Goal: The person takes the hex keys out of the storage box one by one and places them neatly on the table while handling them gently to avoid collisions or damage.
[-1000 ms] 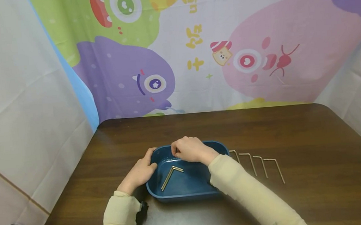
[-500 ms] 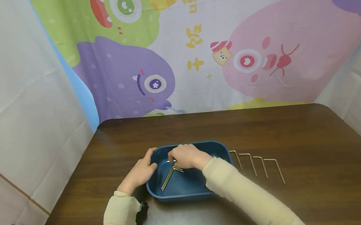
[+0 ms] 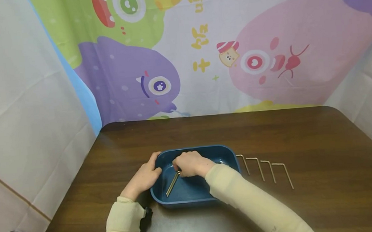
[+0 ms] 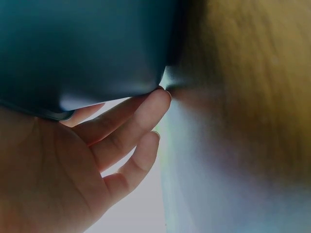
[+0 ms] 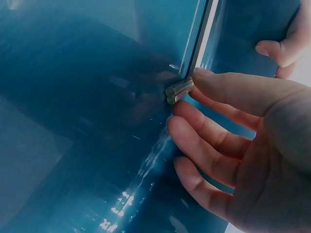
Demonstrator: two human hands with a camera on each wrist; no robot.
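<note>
A blue rectangular plastic bin (image 3: pixel 197 193) stands on the table. My left hand (image 3: pixel 145 176) grips its left side, thumb over the rim and fingers against the outer wall (image 4: pixel 87 48) in the left wrist view. Inside the bin lie two L-shaped hex keys (image 3: pixel 173 185), side by side near the left end. My right hand (image 3: pixel 192 164) reaches into the bin and pinches the hex keys (image 5: pixel 181 91) near their bend with thumb and index finger. The other fingers are loosely bent. In the head view this hand covers their short arms.
Several more brass-coloured hex keys (image 3: pixel 269 171) lie in a slanted row on the brown wooden table (image 3: pixel 322 138), just right of the bin. A cartoon-printed cloth (image 3: pixel 204 92) hangs behind the table's far edge.
My right hand has come down and slightly toward me inside the bin, from above the far part onto the hex keys' bend. The left hand and the bin have stayed in place.
</note>
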